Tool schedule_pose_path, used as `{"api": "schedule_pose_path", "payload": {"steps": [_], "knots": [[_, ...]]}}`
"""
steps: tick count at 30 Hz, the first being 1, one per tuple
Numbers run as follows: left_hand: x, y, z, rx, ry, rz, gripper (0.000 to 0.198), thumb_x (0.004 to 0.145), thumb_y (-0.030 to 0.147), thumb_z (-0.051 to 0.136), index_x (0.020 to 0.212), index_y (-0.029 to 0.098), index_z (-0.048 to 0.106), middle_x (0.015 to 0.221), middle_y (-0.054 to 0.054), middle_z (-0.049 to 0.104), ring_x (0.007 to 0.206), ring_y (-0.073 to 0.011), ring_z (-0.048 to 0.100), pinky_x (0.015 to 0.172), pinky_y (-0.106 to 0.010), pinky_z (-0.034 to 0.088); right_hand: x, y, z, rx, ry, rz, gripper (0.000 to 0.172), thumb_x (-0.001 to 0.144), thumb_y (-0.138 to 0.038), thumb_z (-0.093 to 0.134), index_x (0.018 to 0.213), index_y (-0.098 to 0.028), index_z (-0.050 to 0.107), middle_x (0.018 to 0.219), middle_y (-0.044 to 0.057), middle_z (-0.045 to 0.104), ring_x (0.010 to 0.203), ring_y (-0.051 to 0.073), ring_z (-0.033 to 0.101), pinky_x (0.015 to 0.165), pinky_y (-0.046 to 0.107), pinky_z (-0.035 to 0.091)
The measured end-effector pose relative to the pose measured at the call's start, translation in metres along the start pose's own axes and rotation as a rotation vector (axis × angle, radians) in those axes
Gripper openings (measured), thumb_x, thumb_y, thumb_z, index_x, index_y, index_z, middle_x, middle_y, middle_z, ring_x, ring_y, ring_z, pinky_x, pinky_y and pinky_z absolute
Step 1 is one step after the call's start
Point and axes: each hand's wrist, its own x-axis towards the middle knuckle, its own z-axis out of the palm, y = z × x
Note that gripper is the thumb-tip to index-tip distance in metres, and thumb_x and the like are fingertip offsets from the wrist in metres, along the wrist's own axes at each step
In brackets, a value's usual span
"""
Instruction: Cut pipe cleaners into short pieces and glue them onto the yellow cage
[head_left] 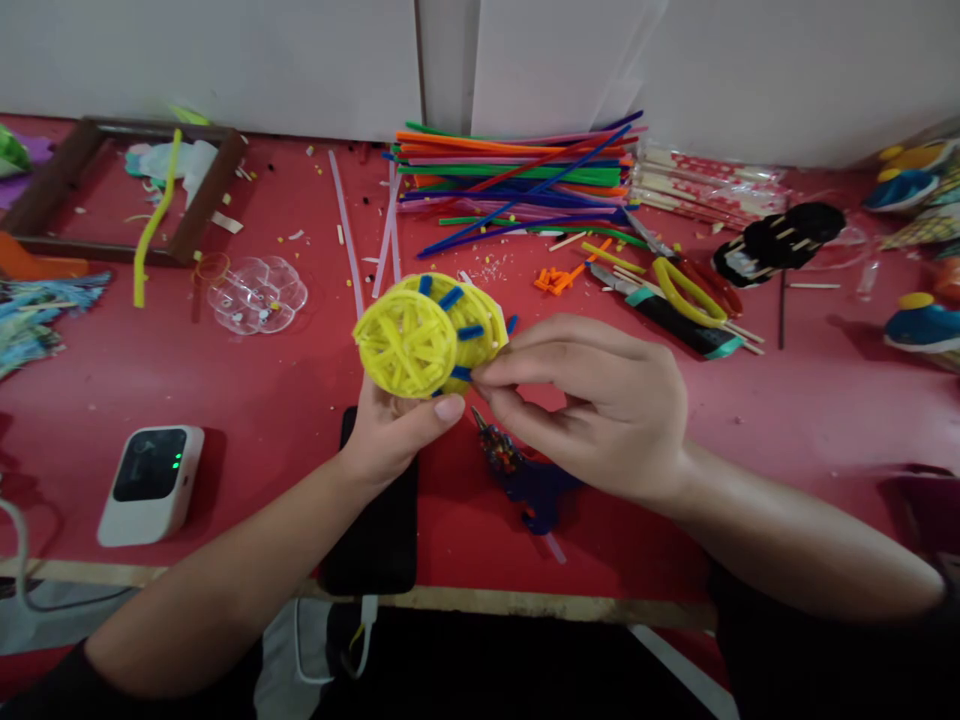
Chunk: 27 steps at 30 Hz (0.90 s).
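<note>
My left hand (397, 430) is closed around a yellow wheel-like craft piece (407, 345), made of pipe cleaners, with its thumb along the lower edge. Two round spoked discs make up the piece, joined by short blue pipe cleaner pieces (470, 332) around the rim. With thumb and forefinger, my right hand (592, 400) pinches at the end of a lower blue piece on the right side. Below that hand lies a dark blue glue gun (536, 490), its nozzle pointing up and left. A black phone (382, 540) rests partly under my left wrist.
Colourful pipe cleaners (517, 175) lie along the back wall. Pliers (667, 310) and yellow-and-red-handled scissors (690, 290) sit at right, near a black figure (780, 240). At left are a brown frame (45, 200), a clear flower-shaped tray (259, 295) and a white device (150, 485).
</note>
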Motion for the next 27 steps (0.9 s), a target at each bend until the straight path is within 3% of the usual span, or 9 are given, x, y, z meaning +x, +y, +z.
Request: {"api": "schedule_pose_path", "payload": {"steps": [10, 27], "knots": [[-0.0037, -0.0032, -0.0085, 0.031, -0.025, -0.064, 0.046, 0.073, 0.041, 0.085, 0.115, 0.030, 0.071, 0.110, -0.005, 0.078, 0.107, -0.0285, 0.075, 0.104, -0.045, 0.058, -0.0038, -0.0024, 0.0047, 0.024, -0.036, 0.001, 0.018, 0.088, -0.008, 0.068, 0.088, -0.026, 0.069, 0.083, -0.003, 0.079, 0.083, 0.014, 0.076, 0.077, 0.025, 0.063], [-0.0019, -0.0018, -0.0032, 0.047, 0.006, -0.052, 0.048, 0.072, 0.047, 0.086, 0.114, 0.030, 0.071, 0.102, -0.004, 0.079, 0.102, -0.0280, 0.076, 0.098, -0.043, 0.062, -0.0056, -0.0045, 0.0046, -0.031, -0.024, -0.016, 0.014, 0.090, -0.012, 0.070, 0.089, -0.027, 0.070, 0.087, -0.002, 0.079, 0.081, 0.013, 0.076, 0.074, 0.023, 0.063]]}}
